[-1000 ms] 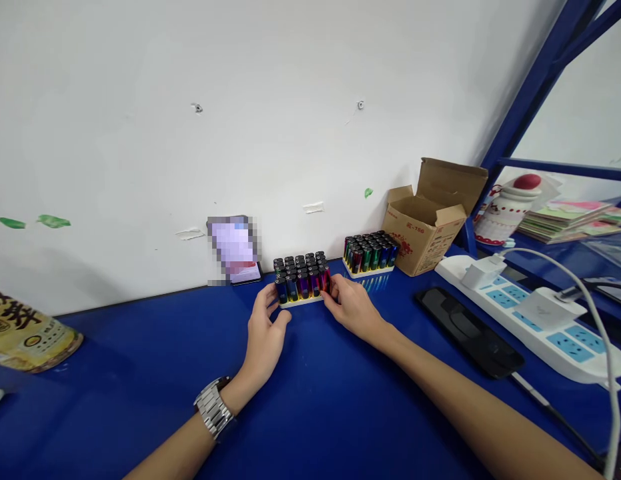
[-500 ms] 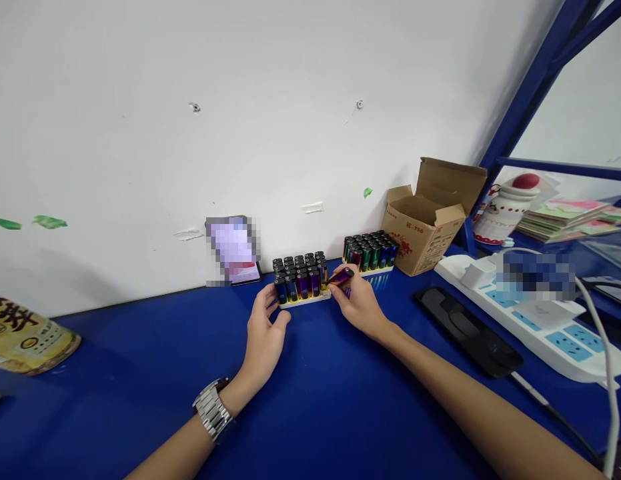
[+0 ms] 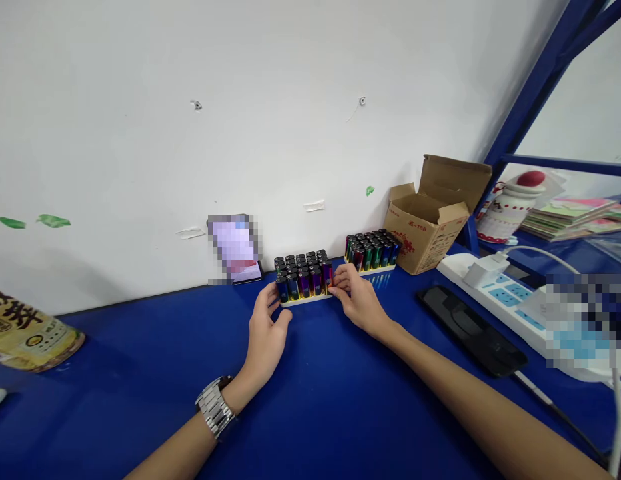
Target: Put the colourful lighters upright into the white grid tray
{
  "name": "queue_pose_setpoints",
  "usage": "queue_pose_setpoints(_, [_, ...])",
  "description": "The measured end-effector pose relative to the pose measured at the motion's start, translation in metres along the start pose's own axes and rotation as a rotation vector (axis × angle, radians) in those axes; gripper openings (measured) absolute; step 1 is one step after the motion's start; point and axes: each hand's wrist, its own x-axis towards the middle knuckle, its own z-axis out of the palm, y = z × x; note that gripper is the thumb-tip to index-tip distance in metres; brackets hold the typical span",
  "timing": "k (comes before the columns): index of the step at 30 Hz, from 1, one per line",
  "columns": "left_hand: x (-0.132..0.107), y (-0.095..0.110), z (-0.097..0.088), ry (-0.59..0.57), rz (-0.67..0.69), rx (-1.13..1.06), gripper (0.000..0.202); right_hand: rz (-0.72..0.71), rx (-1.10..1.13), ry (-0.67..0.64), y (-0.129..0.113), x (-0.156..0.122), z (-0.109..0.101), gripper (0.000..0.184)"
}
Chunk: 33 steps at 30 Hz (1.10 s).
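Observation:
A white tray of several upright coloured lighters point(image 3: 303, 277) stands on the blue table near the wall. My left hand point(image 3: 267, 333) rests at the tray's left front corner, fingers touching it. My right hand point(image 3: 359, 301) is at the tray's right end, fingertips pinched on the red-purple lighter point(image 3: 328, 275) standing in the front right slot. A second tray of lighters point(image 3: 372, 252) stands just to the right, behind my right hand.
An open cardboard box point(image 3: 433, 217) sits right of the trays. A black flat device point(image 3: 473, 330) and a white power strip point(image 3: 510, 300) with cables lie further right. A phone point(image 3: 236, 250) leans on the wall; a yellow packet point(image 3: 25, 330) lies far left.
Half a second ago my right hand held the red-purple lighter tilted and lifted beside the tray; now it stands upright in the front right slot with my fingers still on it.

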Motion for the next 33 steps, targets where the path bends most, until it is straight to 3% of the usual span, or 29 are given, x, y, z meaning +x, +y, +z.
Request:
queue_pose_setpoints(8, [0.0, -0.001, -0.001, -0.013, 0.011, -0.007, 0.054, -0.06, -0.165, -0.013, -0.003, -0.001, 0.002, 0.007])
queue_pose_setpoints(17, [0.0, -0.002, 0.0, 0.003, 0.027, 0.001, 0.053, -0.093, -0.236, -0.124, -0.007, -0.001, 0.004, 0.007])
queue_pose_setpoints(22, [0.0, -0.002, 0.0, -0.004, 0.016, 0.008, 0.055, 0.003, -0.302, 0.016, -0.002, 0.002, 0.003, 0.018])
queue_pose_setpoints(30, [0.0, -0.005, 0.0, -0.005, 0.03, -0.005, 0.056, 0.053, -0.371, -0.091, -0.004, 0.002, 0.01, 0.014])
queue_pose_setpoints(33, [0.001, -0.006, -0.001, -0.009, 0.033, -0.005, 0.057, 0.069, -0.287, -0.081, -0.005, 0.001, 0.008, 0.016])
